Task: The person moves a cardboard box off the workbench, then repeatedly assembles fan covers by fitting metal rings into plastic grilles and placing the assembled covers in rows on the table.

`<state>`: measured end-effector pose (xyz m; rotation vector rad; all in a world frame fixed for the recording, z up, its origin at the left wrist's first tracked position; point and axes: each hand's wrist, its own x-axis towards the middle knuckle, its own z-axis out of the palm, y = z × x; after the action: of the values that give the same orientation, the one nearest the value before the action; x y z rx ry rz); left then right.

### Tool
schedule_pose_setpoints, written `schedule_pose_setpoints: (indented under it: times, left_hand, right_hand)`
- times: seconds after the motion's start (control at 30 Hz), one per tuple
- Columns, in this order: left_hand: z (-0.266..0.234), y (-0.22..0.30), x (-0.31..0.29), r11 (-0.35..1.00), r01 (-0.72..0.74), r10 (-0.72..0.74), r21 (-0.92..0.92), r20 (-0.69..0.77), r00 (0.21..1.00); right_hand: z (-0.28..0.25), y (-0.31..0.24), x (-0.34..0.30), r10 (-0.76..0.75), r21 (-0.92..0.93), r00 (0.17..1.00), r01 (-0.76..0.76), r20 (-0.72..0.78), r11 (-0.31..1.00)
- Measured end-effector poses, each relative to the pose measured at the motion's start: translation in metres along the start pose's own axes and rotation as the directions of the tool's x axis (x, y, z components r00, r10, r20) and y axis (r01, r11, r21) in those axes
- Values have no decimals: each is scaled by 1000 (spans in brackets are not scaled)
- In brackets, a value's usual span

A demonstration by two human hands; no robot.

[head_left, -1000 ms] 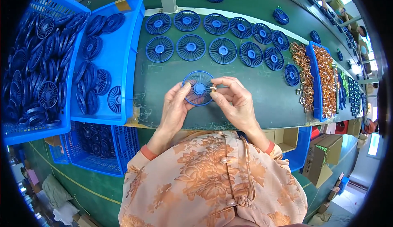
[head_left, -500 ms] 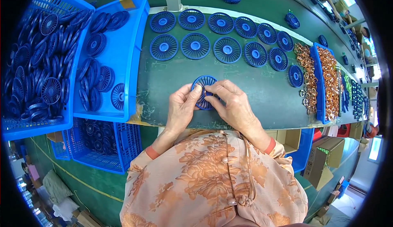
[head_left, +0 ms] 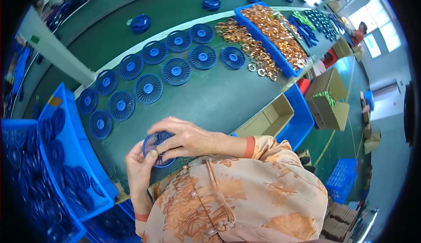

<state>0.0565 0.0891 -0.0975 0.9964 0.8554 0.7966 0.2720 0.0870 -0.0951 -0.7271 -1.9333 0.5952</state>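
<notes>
Above the worktop (head_left: 210, 100), a round blue grille (head_left: 152, 142), lacking a long axis, is sitting between the left hand (head_left: 138, 170), which is gripping its left rim, and the right hand (head_left: 188, 137), curled across its right side, any pinch there being unclear.

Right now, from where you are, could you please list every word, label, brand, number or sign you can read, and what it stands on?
None can be read in this view.
Held blue grille: no readable lettering.
Open cardboard box: any marks are too small or blurred to read.
</notes>
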Motion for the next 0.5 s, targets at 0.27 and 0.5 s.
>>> schedule_pose_setpoints:
  times: [0.27,0.5]
  left_hand:
    - [-12,0,-11,492,-150,604,858,-212,768]
    - [-51,-13,-24,132,7,735,991,-103,671]
  right_hand:
    - [-121,52,-63,147,-664,757,-636,-637,394]
    - [-191,82,-135,229,-759,733,-650,-641,-42]
